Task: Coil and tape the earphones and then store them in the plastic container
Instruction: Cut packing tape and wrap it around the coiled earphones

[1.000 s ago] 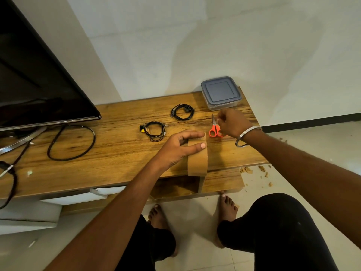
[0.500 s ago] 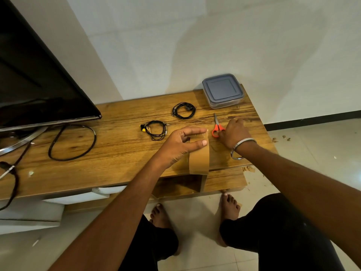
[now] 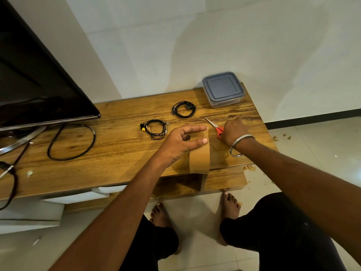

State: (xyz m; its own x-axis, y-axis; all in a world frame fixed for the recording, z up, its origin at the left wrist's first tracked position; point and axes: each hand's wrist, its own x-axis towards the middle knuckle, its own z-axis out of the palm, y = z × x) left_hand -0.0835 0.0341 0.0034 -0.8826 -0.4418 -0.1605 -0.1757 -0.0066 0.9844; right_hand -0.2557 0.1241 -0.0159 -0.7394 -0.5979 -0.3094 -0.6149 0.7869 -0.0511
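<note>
Two black earphones lie coiled on the wooden table (image 3: pixel 117 151): one with yellow tips (image 3: pixel 155 130) in the middle, another (image 3: pixel 183 108) further back. Behind them at the table's right end stands the plastic container (image 3: pixel 223 89), its grey lid on. My left hand (image 3: pixel 179 142) pinches the top of a brown tape roll (image 3: pixel 199 159), which stands on edge near the front. Just right of it, my right hand (image 3: pixel 233 130) covers the red handles of the scissors (image 3: pixel 214 126). Their blades point back and left.
A black TV (image 3: pixel 35 85) on its stand fills the left of the table, with a black cable loop (image 3: pixel 72 141) in front of it. Paper scraps lie on the floor to the right. My knees and bare feet are below the table's front edge.
My right hand has come nearer along the table with the scissors, and their blades have swung to point back-left. My left hand has kept hold of the tape roll.
</note>
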